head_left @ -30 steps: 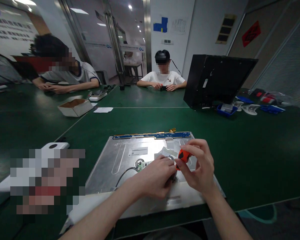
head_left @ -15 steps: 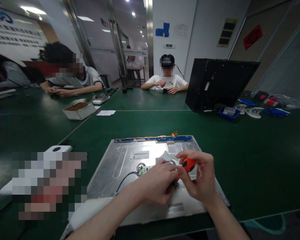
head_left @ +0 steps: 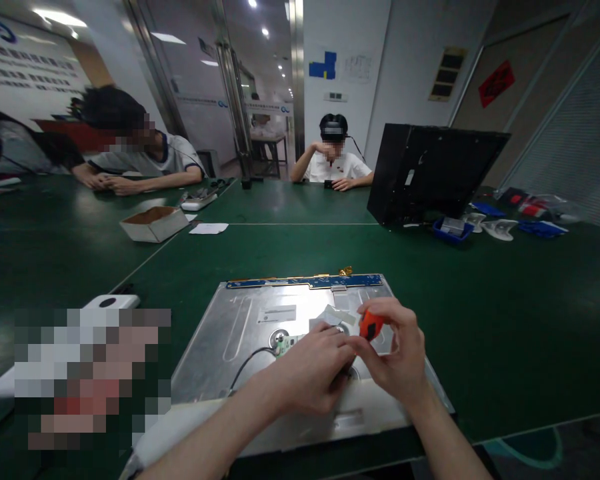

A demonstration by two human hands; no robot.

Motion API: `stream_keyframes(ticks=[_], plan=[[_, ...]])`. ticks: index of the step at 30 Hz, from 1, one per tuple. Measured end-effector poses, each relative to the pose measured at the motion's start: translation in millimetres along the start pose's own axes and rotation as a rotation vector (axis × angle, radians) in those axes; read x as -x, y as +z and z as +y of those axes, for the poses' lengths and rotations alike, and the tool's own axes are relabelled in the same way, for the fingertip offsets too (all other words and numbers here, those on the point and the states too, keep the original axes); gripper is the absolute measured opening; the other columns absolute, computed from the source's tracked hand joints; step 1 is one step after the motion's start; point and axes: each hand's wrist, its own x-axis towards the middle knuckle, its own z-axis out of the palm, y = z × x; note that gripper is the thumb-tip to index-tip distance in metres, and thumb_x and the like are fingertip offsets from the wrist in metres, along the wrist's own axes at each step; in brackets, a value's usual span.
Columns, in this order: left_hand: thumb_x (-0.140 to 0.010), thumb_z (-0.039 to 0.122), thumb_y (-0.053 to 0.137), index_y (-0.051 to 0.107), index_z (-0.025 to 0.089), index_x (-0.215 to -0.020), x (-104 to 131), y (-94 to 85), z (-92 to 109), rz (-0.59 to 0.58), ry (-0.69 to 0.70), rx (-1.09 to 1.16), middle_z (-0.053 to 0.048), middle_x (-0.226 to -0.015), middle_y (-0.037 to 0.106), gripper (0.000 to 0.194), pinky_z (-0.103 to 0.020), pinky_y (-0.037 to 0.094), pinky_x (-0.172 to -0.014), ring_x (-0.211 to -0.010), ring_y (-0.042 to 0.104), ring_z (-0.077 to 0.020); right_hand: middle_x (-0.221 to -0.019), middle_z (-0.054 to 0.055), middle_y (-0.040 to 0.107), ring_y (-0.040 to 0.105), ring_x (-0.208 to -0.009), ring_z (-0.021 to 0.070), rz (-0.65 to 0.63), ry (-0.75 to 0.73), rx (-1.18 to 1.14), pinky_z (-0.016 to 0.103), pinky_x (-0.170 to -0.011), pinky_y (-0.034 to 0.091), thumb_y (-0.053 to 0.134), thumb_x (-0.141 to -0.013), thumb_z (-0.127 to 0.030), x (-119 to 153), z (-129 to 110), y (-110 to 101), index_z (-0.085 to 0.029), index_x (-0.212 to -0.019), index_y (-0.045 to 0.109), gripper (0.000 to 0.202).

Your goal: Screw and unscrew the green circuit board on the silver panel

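Note:
My right hand (head_left: 397, 347) pinches an orange and black screwdriver handle (head_left: 371, 325) above a flat metal panel (head_left: 240, 313). Curled over the panel's middle, my left hand (head_left: 317, 363) has its fingertips hidden behind the hand, so what they hold cannot be made out. Beside it lie a small green circuit board (head_left: 286, 344) and a black cable (head_left: 245, 365). A blue circuit strip (head_left: 305, 282) runs along the panel's far edge. Clear film (head_left: 333, 315) lies just beyond my left fingers.
A black monitor-like casing (head_left: 430, 173) stands at the back right, near a blue tray (head_left: 453, 230). An open box (head_left: 155, 225) and white paper (head_left: 209, 228) sit at the left. Two people (head_left: 333, 160) (head_left: 145, 153) sit across the green table (head_left: 505, 320).
My right hand and the screwdriver handle have turned slightly. The person opposite has raised a hand to the face. The whole view has shifted a little.

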Motion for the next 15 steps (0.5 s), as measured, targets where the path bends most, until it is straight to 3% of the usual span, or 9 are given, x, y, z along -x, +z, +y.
stream_keyframes(ticks=[6, 15], plan=[[-0.079, 0.016, 0.059, 0.059, 0.018, -0.093, -0.4, 3.5, -3.5, -0.011, -0.002, 0.016, -0.008, -0.094, 0.064, 0.015, -0.042, 0.041, -0.089, -0.091, 0.058, -0.0262, -0.096, 0.006, 0.062, 0.064, -0.081, 0.019, 0.06, 0.087, -0.022, 0.035, -0.067, 0.055, 0.061, -0.083, -0.013, 9.2, 3.8, 1.7, -0.023, -0.113, 0.045, 0.035], [-0.078, 0.014, 0.059, 0.059, 0.018, -0.094, -0.7, 3.8, -3.7, 0.006, 0.014, 0.017, -0.008, -0.095, 0.064, 0.016, -0.041, 0.042, -0.086, -0.09, 0.058, -0.0258, -0.108, 0.01, 0.062, 0.062, -0.095, 0.0218, -0.022, 0.015, 0.011, 0.034, -0.068, 0.055, 0.054, -0.086, -0.009, 4.0, -1.9, -2.8, -0.022, -0.117, 0.05, 0.034]])
